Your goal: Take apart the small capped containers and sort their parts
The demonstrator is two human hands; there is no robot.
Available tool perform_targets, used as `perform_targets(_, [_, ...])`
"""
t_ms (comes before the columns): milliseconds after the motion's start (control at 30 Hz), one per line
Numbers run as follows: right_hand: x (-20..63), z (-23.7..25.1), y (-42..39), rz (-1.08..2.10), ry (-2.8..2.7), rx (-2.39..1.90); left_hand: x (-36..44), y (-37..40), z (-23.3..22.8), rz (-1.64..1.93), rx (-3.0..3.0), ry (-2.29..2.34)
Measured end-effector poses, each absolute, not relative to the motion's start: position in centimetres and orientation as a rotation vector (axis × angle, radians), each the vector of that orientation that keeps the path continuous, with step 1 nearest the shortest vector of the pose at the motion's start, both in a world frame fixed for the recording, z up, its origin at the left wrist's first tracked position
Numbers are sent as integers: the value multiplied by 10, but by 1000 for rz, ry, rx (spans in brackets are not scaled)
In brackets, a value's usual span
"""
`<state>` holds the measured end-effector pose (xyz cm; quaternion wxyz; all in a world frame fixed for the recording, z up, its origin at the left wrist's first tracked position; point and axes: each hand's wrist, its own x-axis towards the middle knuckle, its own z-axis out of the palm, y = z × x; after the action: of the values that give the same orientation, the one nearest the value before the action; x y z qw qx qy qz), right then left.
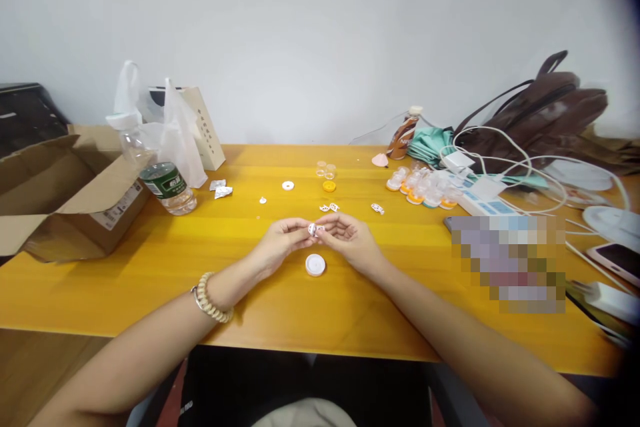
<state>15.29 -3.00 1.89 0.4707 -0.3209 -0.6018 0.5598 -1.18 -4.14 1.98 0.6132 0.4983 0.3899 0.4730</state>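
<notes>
My left hand and my right hand meet over the middle of the yellow table. Together their fingertips pinch a small white piece. Just below them a round white cap lies flat on the table. A beaded bracelet is on my left wrist. Beyond the hands lie small white patterned bits, a white ring, a yellow cap and clear small cups.
An open cardboard box and a water bottle stand at the left with plastic bags. A cluster of small clear containers, a power strip with cables, a brown bag and phones fill the right.
</notes>
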Motion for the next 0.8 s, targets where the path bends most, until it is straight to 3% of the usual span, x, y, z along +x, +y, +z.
perform_targets(200, [153,20,-28,1436,-1368,-812,-12,-43,23,1101,1295,819])
perform_targets(467, [153,20,-28,1478,-1350,-854,-15,-46,18,1248,2034,1002])
perform_targets(600, [156,17,-23,1378,-1378,-950,-19,-47,21,1389,2309,1025])
perform_targets(800, [184,25,7,1029,-1375,-1128,-21,-43,21,1405,2132,1146])
